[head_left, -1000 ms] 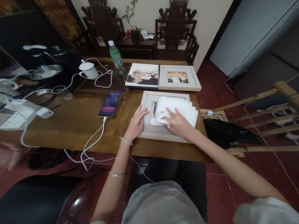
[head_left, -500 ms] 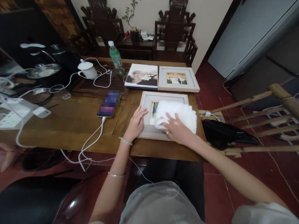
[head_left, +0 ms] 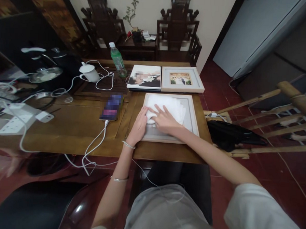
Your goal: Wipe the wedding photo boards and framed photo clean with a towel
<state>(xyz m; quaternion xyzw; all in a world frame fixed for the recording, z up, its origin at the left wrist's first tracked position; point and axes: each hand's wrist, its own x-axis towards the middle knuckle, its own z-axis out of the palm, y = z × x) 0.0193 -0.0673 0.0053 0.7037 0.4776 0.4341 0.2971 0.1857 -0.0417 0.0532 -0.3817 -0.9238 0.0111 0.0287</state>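
Note:
A light wooden picture frame [head_left: 197, 125] lies flat near the table's front edge. Over its glass, toward the left, is a white cloth [head_left: 177, 110] that hides most of the photo inside. My right hand [head_left: 165, 121] presses on the cloth from above, its fingers spread and stretched out. On the frame's left edge rests my left hand [head_left: 140, 124], fingers extended and lying flat, with their tips close to the cloth.
Behind lie a second framed photo [head_left: 195, 81] and a photo book [head_left: 144, 80]. To the left are a phone [head_left: 111, 107] on a white cable, a green-labelled bottle [head_left: 118, 60], a lidded white cup [head_left: 90, 72] and a power strip [head_left: 16, 119]. A bamboo rack [head_left: 295, 96] stands right.
My right hand has slid the cloth leftward across the glass, baring the frame's right side. My left hand stays at the left edge, its fingers now closer together.

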